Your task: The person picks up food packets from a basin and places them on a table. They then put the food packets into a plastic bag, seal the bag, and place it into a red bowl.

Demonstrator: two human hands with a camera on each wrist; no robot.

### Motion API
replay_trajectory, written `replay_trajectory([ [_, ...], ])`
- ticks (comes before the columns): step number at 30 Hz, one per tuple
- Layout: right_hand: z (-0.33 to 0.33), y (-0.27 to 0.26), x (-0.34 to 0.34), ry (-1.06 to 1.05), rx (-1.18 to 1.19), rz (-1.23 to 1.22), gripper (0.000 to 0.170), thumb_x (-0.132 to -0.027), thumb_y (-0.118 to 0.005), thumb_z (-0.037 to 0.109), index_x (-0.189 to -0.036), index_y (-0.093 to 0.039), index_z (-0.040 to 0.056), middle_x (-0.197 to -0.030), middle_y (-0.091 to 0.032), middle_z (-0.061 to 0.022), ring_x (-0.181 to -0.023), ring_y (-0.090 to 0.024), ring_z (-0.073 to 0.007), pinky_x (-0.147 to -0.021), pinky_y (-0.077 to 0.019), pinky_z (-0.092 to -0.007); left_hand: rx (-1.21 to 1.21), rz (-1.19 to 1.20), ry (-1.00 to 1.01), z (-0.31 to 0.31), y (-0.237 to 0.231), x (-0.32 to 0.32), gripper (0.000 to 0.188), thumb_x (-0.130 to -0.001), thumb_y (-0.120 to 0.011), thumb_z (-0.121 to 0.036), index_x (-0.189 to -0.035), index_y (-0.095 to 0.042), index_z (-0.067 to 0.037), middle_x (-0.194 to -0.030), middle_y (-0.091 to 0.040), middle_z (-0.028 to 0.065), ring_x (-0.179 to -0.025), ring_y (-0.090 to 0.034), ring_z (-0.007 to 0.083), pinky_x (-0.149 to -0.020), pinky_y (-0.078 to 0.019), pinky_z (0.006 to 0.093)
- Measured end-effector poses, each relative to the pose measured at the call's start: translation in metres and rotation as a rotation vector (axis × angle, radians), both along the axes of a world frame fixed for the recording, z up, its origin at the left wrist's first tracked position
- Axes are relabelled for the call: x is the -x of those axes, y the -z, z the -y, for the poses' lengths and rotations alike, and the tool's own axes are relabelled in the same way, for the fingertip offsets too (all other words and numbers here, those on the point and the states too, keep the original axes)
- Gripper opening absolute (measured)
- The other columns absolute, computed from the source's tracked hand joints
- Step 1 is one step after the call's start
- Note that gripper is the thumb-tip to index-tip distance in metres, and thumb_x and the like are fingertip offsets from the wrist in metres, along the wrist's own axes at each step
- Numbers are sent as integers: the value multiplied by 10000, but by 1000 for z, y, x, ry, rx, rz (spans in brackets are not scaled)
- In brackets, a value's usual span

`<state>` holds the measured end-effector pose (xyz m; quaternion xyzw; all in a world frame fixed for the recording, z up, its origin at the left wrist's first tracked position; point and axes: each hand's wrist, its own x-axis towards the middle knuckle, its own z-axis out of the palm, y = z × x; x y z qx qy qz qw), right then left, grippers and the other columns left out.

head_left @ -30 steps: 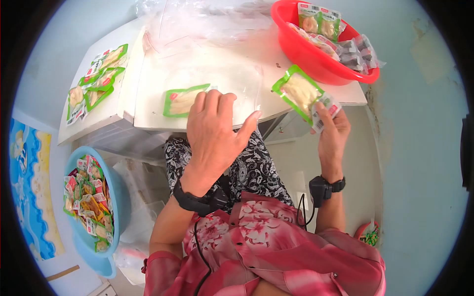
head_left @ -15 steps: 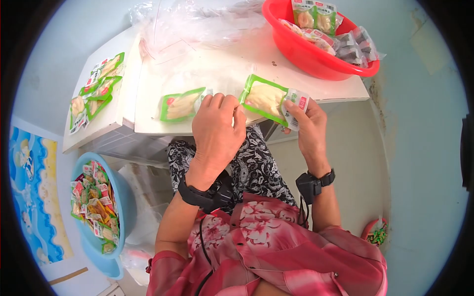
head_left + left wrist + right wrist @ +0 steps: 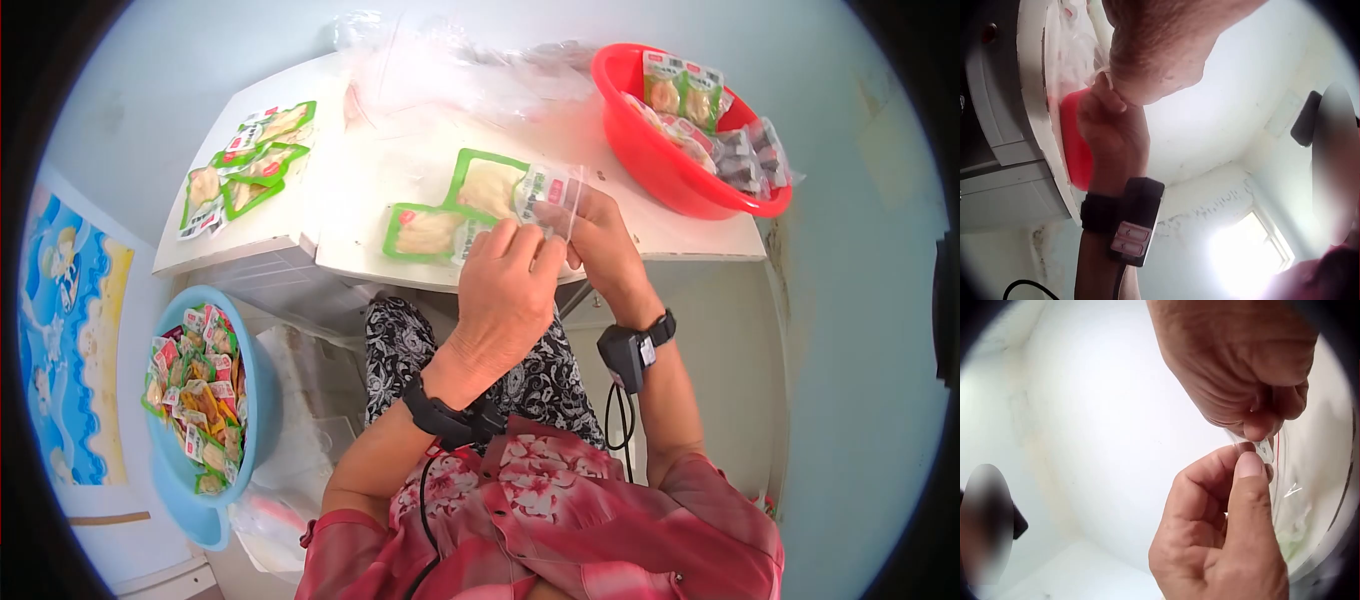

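Observation:
Two green-edged food packets, an upper one (image 3: 490, 188) and a lower one (image 3: 423, 232), lie in a clear plastic bag (image 3: 576, 196) over the white table. My left hand (image 3: 508, 295) pinches the bag's edge, its knuckles hiding part of it. Beside it, my right hand (image 3: 606, 250) grips the bag's right end. The right wrist view shows thumb and forefinger of the right hand (image 3: 1222, 525) holding clear film (image 3: 1291, 487) just below the left hand (image 3: 1241, 362). Both hands meet closely in the left wrist view, the left hand (image 3: 1166, 50) above the right hand (image 3: 1113, 131).
A red basin (image 3: 650, 155) with packets stands at the table's back right. More green-edged packets (image 3: 262, 165) lie on the left white surface (image 3: 250, 100). Loose clear bags (image 3: 440, 85) are piled at the back. A blue basin (image 3: 262, 400) full of packets is lower left.
The packet from my right hand is now in the clear bag beside the other. My right hand has moved left to the bag's edge, close to my left hand. The view has shifted.

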<state>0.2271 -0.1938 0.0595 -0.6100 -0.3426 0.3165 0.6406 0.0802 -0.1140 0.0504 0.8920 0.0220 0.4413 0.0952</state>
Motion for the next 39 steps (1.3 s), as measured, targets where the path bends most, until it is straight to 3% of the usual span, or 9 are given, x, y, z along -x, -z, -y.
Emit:
replay_trajectory([
  [4, -31, 16, -8, -57, -119, 7, 267, -986, -688, 146, -1158, -677, -57, -870, -697, -49, -672, -604, -99, -572, -493, -257, 31, -5, 45, -5, -3, 2, 238, -786, -664, 38, -1009, -669, -42, -909, -580, 69, -865, -557, 288, -763, -475, 415],
  [7, -32, 19, -10, -33, -20, 75, 306, -989, -683, 152, -1212, -667, -57, -937, -711, -57, -772, -647, -122, -656, -522, -265, 74, -13, 77, -10, 1, 6, 211, -810, -688, 21, -1012, -669, -37, -927, -610, 80, -881, -583, 297, -774, -486, 418],
  [13, 15, -7, 13, 167, 133, 175, 246, -994, -665, 113, -1165, -664, -64, -971, -741, -116, -742, -702, -145, -630, -517, -263, 298, 287, 123, -38, -41, 53, 266, -832, -763, -8, -1081, -669, -7, -905, -679, 114, -796, -628, 290, -722, -494, 381],
  [15, 25, -15, 27, 302, -157, 269, 185, -1000, -637, 81, -1133, -653, -45, -997, -742, -157, -671, -691, -152, -607, -516, -271, 431, 427, 163, -35, -77, 78, 315, -818, -761, 34, -1120, -669, 28, -951, -700, 98, -804, -609, 201, -721, -476, 330],
  [17, 37, -62, 54, 372, -453, 339, 188, -991, -646, 75, -1147, -639, -29, -1019, -730, -152, -653, -673, -146, -618, -522, -267, 393, 510, 130, -39, -108, 106, 221, -895, -630, -145, -991, -640, 55, -897, -623, 117, -776, -540, 212, -683, -430, 336],
  [19, 52, -104, 78, 398, -801, 430, 269, -945, -696, 65, -1186, -602, -10, -1041, -697, -137, -726, -673, -147, -636, -526, -267, 301, 546, 84, -43, -133, 130, 435, -973, -499, -324, -863, -611, 81, -843, -547, 136, -747, -471, 223, -644, -384, 342],
  [21, 64, -120, 68, 157, -1298, 453, 307, -985, -673, 191, -1220, -591, 12, -1101, -678, -130, -676, -607, -115, -627, -501, -258, 225, 594, 125, -43, -152, 143, 433, -977, -493, -328, -870, -604, 76, -849, -549, 134, -744, -474, 222, -639, -385, 341],
  [28, 56, -160, 74, 80, -1216, 891, 301, -990, -659, 196, -1213, -588, 6, -1087, -677, -136, -674, -610, -121, -626, -503, -260, 107, 631, 290, -22, -172, 167, 426, -991, -470, -343, -894, -578, 57, -867, -554, 130, -733, -484, 218, -622, -388, 336],
  [39, 44, -188, 99, 71, -1083, 1121, 295, -1000, -637, 204, -1201, -582, -5, -1064, -676, -145, -670, -615, -131, -624, -505, -264, 69, 661, 314, -36, -187, 204, 416, -1014, -435, -367, -933, -538, 28, -895, -563, 123, -715, -499, 212, -594, -393, 328],
])
